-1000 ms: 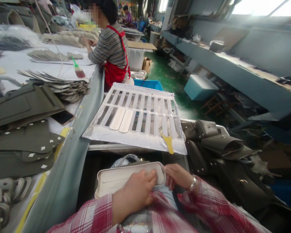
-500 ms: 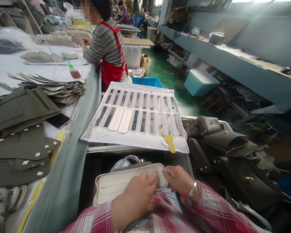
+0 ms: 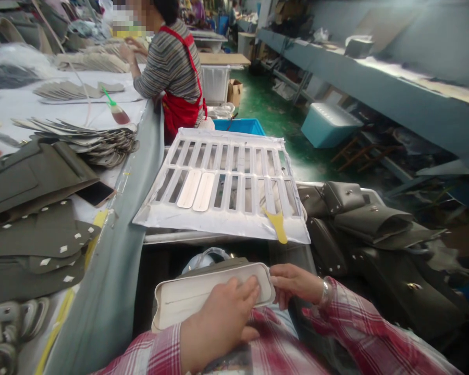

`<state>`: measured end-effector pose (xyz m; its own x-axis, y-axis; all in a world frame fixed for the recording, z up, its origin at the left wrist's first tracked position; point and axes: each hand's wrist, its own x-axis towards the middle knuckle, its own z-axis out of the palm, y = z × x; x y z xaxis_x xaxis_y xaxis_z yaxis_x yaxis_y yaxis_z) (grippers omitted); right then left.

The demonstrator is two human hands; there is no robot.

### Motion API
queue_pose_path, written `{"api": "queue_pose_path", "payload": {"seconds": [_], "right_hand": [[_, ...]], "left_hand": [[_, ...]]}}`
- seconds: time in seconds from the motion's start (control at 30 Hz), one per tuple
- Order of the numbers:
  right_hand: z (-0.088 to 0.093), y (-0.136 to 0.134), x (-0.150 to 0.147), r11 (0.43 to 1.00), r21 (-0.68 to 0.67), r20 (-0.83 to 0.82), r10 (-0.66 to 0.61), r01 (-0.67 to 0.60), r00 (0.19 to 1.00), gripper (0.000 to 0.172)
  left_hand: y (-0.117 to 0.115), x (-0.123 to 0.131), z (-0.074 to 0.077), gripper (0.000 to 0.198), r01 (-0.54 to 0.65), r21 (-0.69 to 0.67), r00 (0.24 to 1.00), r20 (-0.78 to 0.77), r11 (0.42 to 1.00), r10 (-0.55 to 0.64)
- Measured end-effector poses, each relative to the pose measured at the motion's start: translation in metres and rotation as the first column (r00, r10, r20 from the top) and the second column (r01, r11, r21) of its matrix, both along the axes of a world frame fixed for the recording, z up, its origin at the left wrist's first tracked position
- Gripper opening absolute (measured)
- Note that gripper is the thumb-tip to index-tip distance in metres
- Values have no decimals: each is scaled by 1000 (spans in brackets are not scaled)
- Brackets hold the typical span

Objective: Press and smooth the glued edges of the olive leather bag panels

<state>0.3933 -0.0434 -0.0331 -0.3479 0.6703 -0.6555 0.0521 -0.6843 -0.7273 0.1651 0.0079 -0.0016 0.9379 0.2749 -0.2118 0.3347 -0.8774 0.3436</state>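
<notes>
A long, round-cornered bag [image 3: 175,301] lies across my lap, its pale inner face up and a raised rim around it. Dark olive material shows behind its far edge. My left hand [image 3: 222,307] rests flat on the pale face, fingers stretched toward the right end. At that end, the fingers of my right hand [image 3: 295,284] close around the rim, with the fingertips partly hidden. Just beyond the bag is a white slotted rack [image 3: 219,219], where two pale rounded strips [image 3: 189,190] lie side by side. A yellow flat scraper-like piece [image 3: 277,227] sits at its near right corner.
Dark olive bags [image 3: 398,291] are heaped at my right. On the left table are olive panels [image 3: 35,245], stacked pieces [image 3: 97,140], a phone [image 3: 96,194] and a green-tipped bottle [image 3: 118,113]. A co-worker in a red apron [image 3: 182,112] stands at the table beyond.
My right hand has loosened from a tight pinch, its fingers straighter along the bag's end. My left hand stays flat on it. The co-worker's hands have risen slightly.
</notes>
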Motion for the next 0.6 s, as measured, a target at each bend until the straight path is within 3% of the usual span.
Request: {"api": "queue_pose_path", "payload": {"seconds": [0.13, 0.27, 0.37, 0.5, 0.57, 0.6], "right_hand": [[5, 13, -10, 992, -110, 129, 68, -53, 989, 40], [15, 34, -21, 951, -257, 411, 269, -172, 871, 30], [20, 45, -20, 910, -353, 327, 339, -219, 882, 31], [19, 36, -12, 925, -339, 156, 236, -172, 959, 41], [11, 26, -10, 954, -282, 140, 149, -105, 979, 50], [6, 22, -9, 968, -248, 133, 83, -48, 988, 50]], "left_hand": [[2, -1, 0, 78, 15, 20, 1000, 7, 1000, -15], [5, 4, -1, 67, 49, 12, 999, -15, 999, -49], [3, 7, 0, 66, 36, -17, 999, -36, 999, -37], [4, -9, 17, 88, 7, -188, 998, 65, 982, 5], [7, -34, 32, 97, 21, -384, 975, 210, 923, 65], [8, -51, 38, 95, 7, -501, 947, 280, 866, 155]]}}
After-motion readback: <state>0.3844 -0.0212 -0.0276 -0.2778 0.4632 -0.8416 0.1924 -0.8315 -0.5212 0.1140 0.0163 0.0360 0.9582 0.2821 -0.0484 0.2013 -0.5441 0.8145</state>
